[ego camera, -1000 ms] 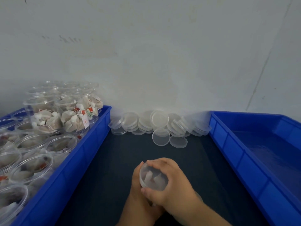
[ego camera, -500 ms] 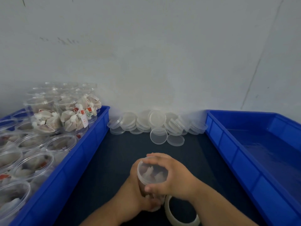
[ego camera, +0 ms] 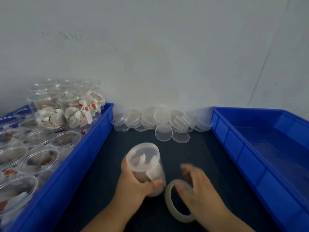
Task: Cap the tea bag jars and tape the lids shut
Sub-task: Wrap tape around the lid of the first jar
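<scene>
Head view. I'm looking down a lane of dark table (ego camera: 103, 164) with a blue wall on each side: the left bin (ego camera: 80, 158) has its rim well left of the left hand (ego camera: 133, 186), and the right bin (ego camera: 234, 148) stands well apart from the right hand (ego camera: 202, 193). Ahead of both hands there's bare table up to the heap of loose lids (ego camera: 160, 118) against the wall (ego camera: 167, 56).

The jar (ego camera: 150, 174) sits mid-lane, tilted with its top leaning away from me, tea bags showing through the clear side. The left hand's grip is wrapped round the jar's lower half, thumb across the front. A clear lid (ego camera: 143, 154) sits on its mouth. I can't tell whether it's fully seated.

Just right of the jar's base is the tape roll (ego camera: 172, 205), a pale ring on the table. The right hand lies over the roll's right side, heavily blurred. I cannot tell if that grip has closed on the roll or only touches it.

The table top is dark and matte, and the wall behind is plain grey-white with scuffs.

Counts: 2 hands, 2 blue bins, 1 jar in hand, 1 tape roll. 2 lids lie out in front of the heap. The rest overlap too much to count. The left bin holds many uncapped jars (ego camera: 38, 158) filled with tea bags, with more stacked jars (ego camera: 73, 113) at its far end. The number is unclear. The right bin shows only its blue floor.
</scene>
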A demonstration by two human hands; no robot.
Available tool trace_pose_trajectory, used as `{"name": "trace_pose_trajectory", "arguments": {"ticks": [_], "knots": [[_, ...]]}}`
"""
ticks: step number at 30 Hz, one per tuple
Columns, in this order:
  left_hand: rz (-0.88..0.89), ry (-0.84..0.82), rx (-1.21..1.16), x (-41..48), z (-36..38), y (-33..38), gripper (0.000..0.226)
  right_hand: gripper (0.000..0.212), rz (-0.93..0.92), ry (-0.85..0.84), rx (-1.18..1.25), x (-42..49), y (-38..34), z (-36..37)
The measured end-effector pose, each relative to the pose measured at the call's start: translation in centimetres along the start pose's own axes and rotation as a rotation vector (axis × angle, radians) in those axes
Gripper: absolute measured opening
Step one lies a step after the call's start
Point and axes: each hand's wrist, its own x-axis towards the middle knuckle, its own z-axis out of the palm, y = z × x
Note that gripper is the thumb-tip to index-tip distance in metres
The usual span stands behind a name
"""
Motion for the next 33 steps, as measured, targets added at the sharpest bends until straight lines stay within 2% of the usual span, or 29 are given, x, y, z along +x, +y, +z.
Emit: {"name": "trace_pose_trajectory", "arguments": {"ticks": [3, 4, 8, 10, 13, 15, 17, 19, 21, 25, 29, 31, 33], "knots": [[0.052, 0.075, -0.003, 0.6, -0.6, -0.1, 0.112, 0.062, 0.043, -0.258, -0.339, -0.8, 0.2, 0.0], [0.06, 0.099, -0.006, 0.7, -0.7, -0.2, 0.112, 0.062, 0.029, -0.298, -0.395, -1.1, 0.6, 0.4], [0.039, 0.178, -0.107, 0.6, -0.3, -0.6, 0.106, 0.06, -0.061, -0.294, -0.549, -2.3, 0.8, 1.5], [0.041, 0.19, -0.111, 0.4, -0.2, -0.7, 0.104, 0.062, -0.038, -0.3, -0.646, -2.3, 0.6, 1.7], [0.061, 0.215, -0.1, 0.3, -0.5, -0.7, 0.103, 0.052, -0.011, -0.3, -0.716, -1.8, 0.2, 1.9], [0.085, 0.276, -0.076, 0.3, -1.0, -0.8, 0.102, 0.047, -0.061, -0.222, -0.722, -1.8, 0.5, 1.3], [0.109, 0.294, -0.023, 0.2, -1.4, -0.9, 0.103, 0.034, -0.083, -0.057, -0.569, -2.0, 0.8, 0.2], [0.091, 0.237, 0.012, -0.2, -1.3, -1.1, 0.105, 0.016, -0.047, 0.139, -0.336, -2.0, 1.0, -1.1], [0.059, 0.165, 0.038, -0.8, -0.5, -1.5, 0.104, 0.014, -0.017, 0.276, -0.195, -2.2, 0.8, -2.0], [0.055, 0.024, 0.207, -1.5, 1.4, -1.0, 0.113, 0.005, -0.126, 0.395, -0.15, -2.6, -0.3, -3.0], [0.068, -0.038, 0.207, -1.8, 1.4, 0.5, 0.139, 0.005, -0.252, 0.429, -0.143, -3.4, -1.0, -3.3], [0.218, -0.038, 0.21, -2.3, 0.8, 1.7, 0.123, 0.005, -0.329, 0.438, -0.146, -3.7, -0.9, -3.2], [0.4, -0.065, 0.269, -2.5, -0.2, 3.5, 0.091, 0.015, -0.411, 0.45, -0.171, -3.7, -0.8, -2.9]]}}
